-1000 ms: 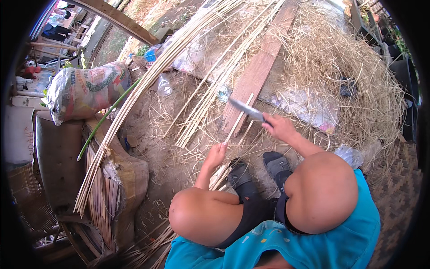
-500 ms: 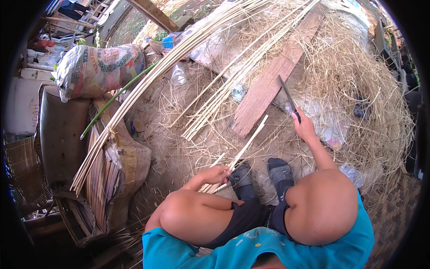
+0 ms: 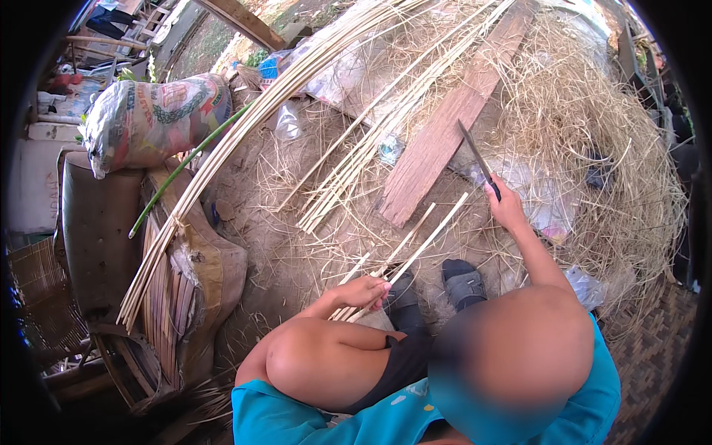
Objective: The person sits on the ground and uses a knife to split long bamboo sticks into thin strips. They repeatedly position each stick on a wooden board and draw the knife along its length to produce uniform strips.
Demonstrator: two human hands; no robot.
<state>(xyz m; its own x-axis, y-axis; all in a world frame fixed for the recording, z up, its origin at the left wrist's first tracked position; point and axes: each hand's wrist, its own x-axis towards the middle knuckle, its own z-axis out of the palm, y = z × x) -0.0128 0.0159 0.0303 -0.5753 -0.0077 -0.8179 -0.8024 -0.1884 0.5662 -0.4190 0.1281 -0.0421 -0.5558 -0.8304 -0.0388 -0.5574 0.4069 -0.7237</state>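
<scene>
My left hand [image 3: 362, 291] is closed around pale bamboo strips [image 3: 437, 228], in front of my left foot. One strip slants up and to the right from my fingers. Beside it, a second strip [image 3: 415, 227] points the same way, a little apart; whether my fingers also grip that one is hard to see. More strip ends show under the hand. My right hand [image 3: 506, 203] grips a knife [image 3: 475, 154] by its dark handle. Its long narrow blade points up and left, its tip over the edge of a reddish-brown wooden plank [image 3: 452, 137], apart from the strips.
Long bamboo strips [image 3: 371, 167] lie left of the plank. A tied bundle [image 3: 215, 167] and a green stalk [image 3: 185, 172] rest across a worn seat [image 3: 211, 278], near a stuffed sack [image 3: 159, 122]. Dry shavings [image 3: 593, 126] heap at the right. My sandalled feet [image 3: 463, 284] stand close by.
The strip in my left hand has swung right, and a second strip now shows separately to its left. My right hand and the knife have hardly moved.
</scene>
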